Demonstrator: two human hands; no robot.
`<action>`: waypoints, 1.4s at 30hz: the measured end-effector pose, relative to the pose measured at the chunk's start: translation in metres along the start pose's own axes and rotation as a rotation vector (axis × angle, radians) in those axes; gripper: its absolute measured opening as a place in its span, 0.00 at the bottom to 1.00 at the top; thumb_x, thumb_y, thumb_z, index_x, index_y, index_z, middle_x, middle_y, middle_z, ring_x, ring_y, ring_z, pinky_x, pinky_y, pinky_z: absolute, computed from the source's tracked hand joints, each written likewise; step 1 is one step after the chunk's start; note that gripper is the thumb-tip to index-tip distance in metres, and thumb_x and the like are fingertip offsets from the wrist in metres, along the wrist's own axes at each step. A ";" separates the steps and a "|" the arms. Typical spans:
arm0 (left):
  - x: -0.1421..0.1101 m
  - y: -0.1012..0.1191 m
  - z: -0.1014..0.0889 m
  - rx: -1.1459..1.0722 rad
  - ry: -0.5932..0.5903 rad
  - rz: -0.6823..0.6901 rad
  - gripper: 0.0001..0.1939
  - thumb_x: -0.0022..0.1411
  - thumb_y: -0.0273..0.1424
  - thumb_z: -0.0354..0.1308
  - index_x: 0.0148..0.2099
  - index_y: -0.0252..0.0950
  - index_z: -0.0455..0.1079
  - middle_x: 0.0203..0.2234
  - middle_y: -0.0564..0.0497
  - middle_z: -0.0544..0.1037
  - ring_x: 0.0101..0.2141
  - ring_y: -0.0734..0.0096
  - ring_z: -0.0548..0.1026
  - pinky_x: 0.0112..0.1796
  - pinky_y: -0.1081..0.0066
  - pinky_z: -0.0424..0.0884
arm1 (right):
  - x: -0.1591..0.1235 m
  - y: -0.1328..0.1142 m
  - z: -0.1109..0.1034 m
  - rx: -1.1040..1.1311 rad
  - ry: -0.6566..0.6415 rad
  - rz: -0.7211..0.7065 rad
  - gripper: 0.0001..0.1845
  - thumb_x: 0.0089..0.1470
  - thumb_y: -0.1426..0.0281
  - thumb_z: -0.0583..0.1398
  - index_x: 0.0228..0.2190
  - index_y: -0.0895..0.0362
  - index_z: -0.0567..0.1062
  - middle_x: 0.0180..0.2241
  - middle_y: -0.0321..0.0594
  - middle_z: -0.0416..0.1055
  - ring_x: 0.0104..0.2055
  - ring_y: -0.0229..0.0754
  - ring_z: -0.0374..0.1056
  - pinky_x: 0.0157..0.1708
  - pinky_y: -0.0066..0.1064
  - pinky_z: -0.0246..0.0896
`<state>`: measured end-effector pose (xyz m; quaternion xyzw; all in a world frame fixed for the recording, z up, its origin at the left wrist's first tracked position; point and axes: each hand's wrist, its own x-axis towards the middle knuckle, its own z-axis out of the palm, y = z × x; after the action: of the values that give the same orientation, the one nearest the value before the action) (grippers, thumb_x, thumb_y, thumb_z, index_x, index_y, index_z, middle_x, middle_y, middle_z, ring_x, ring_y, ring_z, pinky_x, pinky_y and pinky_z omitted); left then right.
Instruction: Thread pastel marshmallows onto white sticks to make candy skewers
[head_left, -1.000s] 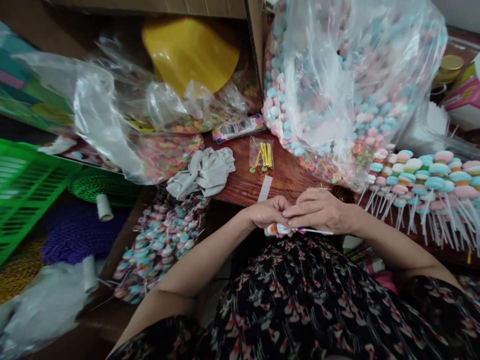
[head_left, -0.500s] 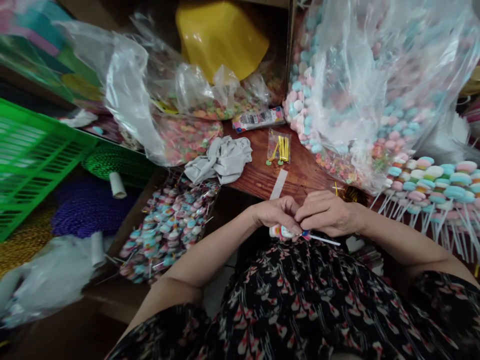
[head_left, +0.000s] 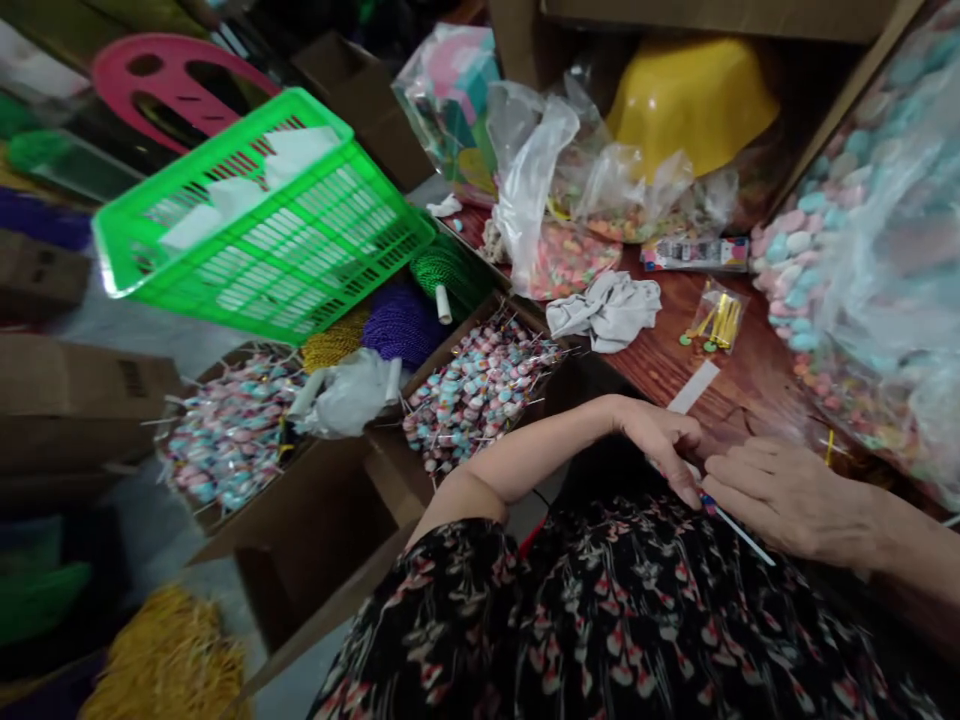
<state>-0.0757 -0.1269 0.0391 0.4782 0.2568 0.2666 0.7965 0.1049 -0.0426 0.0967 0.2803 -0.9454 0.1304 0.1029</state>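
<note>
your left hand (head_left: 661,448) pinches the lollipop (head_left: 742,535), your right hand (head_left: 795,495) hides its grip, and the packet (head_left: 694,254) has blurry writing.

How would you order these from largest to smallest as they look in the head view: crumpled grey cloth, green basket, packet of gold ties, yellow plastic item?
1. Green basket
2. Yellow plastic item
3. Crumpled grey cloth
4. Packet of gold ties

These are apparent sizes only.
</note>
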 end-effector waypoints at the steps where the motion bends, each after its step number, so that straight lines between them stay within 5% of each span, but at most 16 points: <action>1: -0.006 0.006 -0.003 0.152 0.012 -0.032 0.18 0.35 0.37 0.75 0.30 0.33 0.79 0.24 0.50 0.80 0.29 0.61 0.77 0.30 0.69 0.72 | 0.002 -0.001 0.000 -0.063 -0.031 -0.034 0.14 0.60 0.78 0.49 0.33 0.56 0.73 0.29 0.44 0.72 0.29 0.42 0.65 0.29 0.36 0.55; 3: -0.020 0.019 -0.002 0.544 0.159 -0.133 0.18 0.40 0.43 0.72 0.29 0.35 0.78 0.21 0.51 0.78 0.27 0.63 0.75 0.29 0.69 0.69 | 0.006 0.002 0.003 -0.187 -0.092 -0.032 0.13 0.58 0.80 0.50 0.31 0.57 0.73 0.26 0.44 0.71 0.27 0.42 0.63 0.27 0.36 0.51; 7: -0.042 0.045 0.039 1.369 0.861 -0.250 0.16 0.59 0.41 0.60 0.39 0.32 0.75 0.35 0.40 0.78 0.38 0.55 0.74 0.39 0.61 0.67 | 0.026 0.028 0.003 -0.418 -0.178 0.243 0.11 0.55 0.80 0.52 0.26 0.60 0.71 0.21 0.43 0.68 0.23 0.40 0.59 0.25 0.33 0.40; 8: -0.044 0.047 0.053 1.486 1.010 -0.261 0.14 0.62 0.35 0.56 0.44 0.31 0.74 0.40 0.37 0.76 0.43 0.52 0.72 0.43 0.57 0.67 | 0.033 0.037 0.000 -0.438 -0.187 0.343 0.11 0.55 0.80 0.52 0.26 0.60 0.71 0.22 0.44 0.69 0.22 0.39 0.59 0.24 0.33 0.38; 10: -0.047 0.044 0.076 1.564 1.113 -0.253 0.17 0.64 0.33 0.54 0.52 0.30 0.69 0.46 0.34 0.73 0.47 0.48 0.69 0.45 0.51 0.65 | 0.045 0.054 -0.008 -0.419 -0.155 0.554 0.10 0.55 0.79 0.52 0.28 0.61 0.72 0.26 0.45 0.72 0.23 0.39 0.59 0.24 0.33 0.37; 13: -0.045 0.022 0.076 1.308 0.978 -0.080 0.20 0.61 0.38 0.58 0.53 0.33 0.70 0.49 0.36 0.72 0.48 0.50 0.69 0.46 0.52 0.67 | 0.057 0.065 -0.013 -0.290 0.110 0.791 0.09 0.55 0.75 0.53 0.29 0.61 0.73 0.29 0.45 0.74 0.27 0.39 0.63 0.25 0.31 0.43; 16: -0.041 0.000 0.046 0.631 0.932 0.198 0.18 0.63 0.41 0.55 0.48 0.35 0.74 0.40 0.43 0.77 0.40 0.60 0.74 0.44 0.59 0.71 | 0.064 0.048 -0.002 0.084 0.420 0.781 0.10 0.54 0.77 0.53 0.29 0.59 0.73 0.27 0.38 0.74 0.29 0.35 0.66 0.29 0.26 0.53; 19: -0.051 -0.004 0.019 0.068 1.046 0.423 0.19 0.60 0.44 0.58 0.43 0.34 0.77 0.39 0.43 0.79 0.39 0.60 0.76 0.42 0.61 0.72 | 0.064 0.026 0.016 0.459 0.408 0.716 0.08 0.52 0.78 0.55 0.25 0.59 0.73 0.21 0.32 0.70 0.23 0.31 0.63 0.27 0.23 0.54; 22: -0.063 0.002 0.018 0.032 1.058 0.551 0.18 0.49 0.39 0.69 0.42 0.37 0.78 0.50 0.44 0.75 0.52 0.57 0.71 0.49 0.62 0.68 | 0.059 0.021 0.027 0.523 0.352 0.734 0.08 0.52 0.77 0.56 0.23 0.59 0.73 0.20 0.32 0.69 0.23 0.31 0.62 0.27 0.23 0.53; 25: -0.063 -0.001 0.031 0.117 1.064 0.561 0.34 0.43 0.34 0.73 0.55 0.44 0.71 0.55 0.47 0.71 0.56 0.61 0.66 0.52 0.65 0.66 | 0.062 0.027 0.031 0.344 0.417 0.733 0.09 0.52 0.76 0.55 0.25 0.58 0.74 0.24 0.36 0.71 0.26 0.34 0.64 0.30 0.25 0.55; 27: -0.061 -0.012 0.038 0.098 1.016 0.491 0.36 0.46 0.36 0.71 0.58 0.43 0.67 0.49 0.48 0.74 0.48 0.65 0.72 0.46 0.67 0.69 | 0.070 0.028 0.035 0.228 0.445 0.671 0.09 0.51 0.75 0.54 0.26 0.58 0.74 0.26 0.39 0.72 0.28 0.36 0.64 0.31 0.27 0.56; 30: -0.067 -0.030 0.042 0.271 1.043 0.355 0.19 0.56 0.38 0.63 0.47 0.34 0.70 0.32 0.51 0.75 0.31 0.72 0.73 0.33 0.72 0.70 | 0.085 0.025 0.042 0.311 0.489 0.667 0.09 0.50 0.74 0.54 0.26 0.57 0.74 0.26 0.39 0.72 0.29 0.37 0.64 0.32 0.28 0.56; 34: -0.096 -0.039 0.049 1.138 1.245 0.109 0.10 0.63 0.29 0.51 0.42 0.33 0.72 0.32 0.47 0.75 0.34 0.67 0.72 0.38 0.68 0.70 | 0.104 0.014 0.063 0.916 0.433 0.858 0.08 0.47 0.66 0.59 0.21 0.57 0.71 0.19 0.33 0.66 0.21 0.33 0.58 0.24 0.26 0.51; 37: -0.120 -0.042 0.066 1.580 1.112 -0.193 0.15 0.63 0.26 0.48 0.49 0.34 0.71 0.36 0.43 0.75 0.38 0.63 0.73 0.40 0.64 0.70 | 0.111 -0.002 0.084 1.277 0.275 0.962 0.15 0.47 0.59 0.60 0.19 0.57 0.68 0.15 0.30 0.61 0.16 0.31 0.49 0.17 0.26 0.43; 39: -0.142 -0.050 0.078 1.571 1.072 -0.360 0.16 0.64 0.27 0.48 0.51 0.37 0.71 0.37 0.44 0.76 0.38 0.64 0.73 0.40 0.66 0.70 | 0.112 -0.010 0.098 1.257 0.202 0.923 0.16 0.50 0.57 0.59 0.23 0.57 0.70 0.18 0.32 0.64 0.17 0.31 0.51 0.18 0.26 0.45; 42: -0.205 -0.074 0.102 1.243 1.297 -0.690 0.15 0.65 0.31 0.50 0.51 0.38 0.71 0.41 0.46 0.77 0.42 0.65 0.74 0.44 0.68 0.68 | 0.105 -0.008 0.114 0.882 0.152 0.706 0.16 0.51 0.64 0.61 0.42 0.55 0.74 0.31 0.37 0.73 0.28 0.36 0.64 0.28 0.29 0.59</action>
<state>-0.1436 -0.3574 0.0457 0.4724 0.8692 0.0466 0.1383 0.0093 -0.1363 0.0187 -0.0466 -0.8278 0.5591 -0.0059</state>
